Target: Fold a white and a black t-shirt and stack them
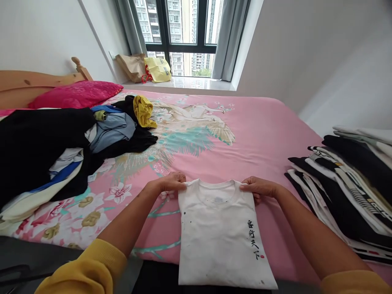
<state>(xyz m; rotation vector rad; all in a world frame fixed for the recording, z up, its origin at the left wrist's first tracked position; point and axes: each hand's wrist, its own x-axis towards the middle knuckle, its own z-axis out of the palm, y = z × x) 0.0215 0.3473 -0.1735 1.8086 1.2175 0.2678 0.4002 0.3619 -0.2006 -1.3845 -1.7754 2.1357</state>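
A white T-shirt [219, 239], folded into a rectangle, lies at the near edge of the bed with its collar facing away from me. Black characters and a small red mark run down its right side, and a few dark specks dot the cloth. My left hand [171, 181] pinches the shirt's far left corner beside the neckline. At the far right corner, my right hand [257, 188] grips the fabric between thumb and fingers. The shirt's lower end reaches over the bed's front edge.
Neat stacks of folded clothes [346, 196] stand on the right. A loose heap of clothes [45, 139] covers the left, with a yellow garment [143, 111] on it. Behind are a magenta pillow [79, 94] and a windowsill [196, 83] with bags. Pink bedding [260, 134] lies under everything.
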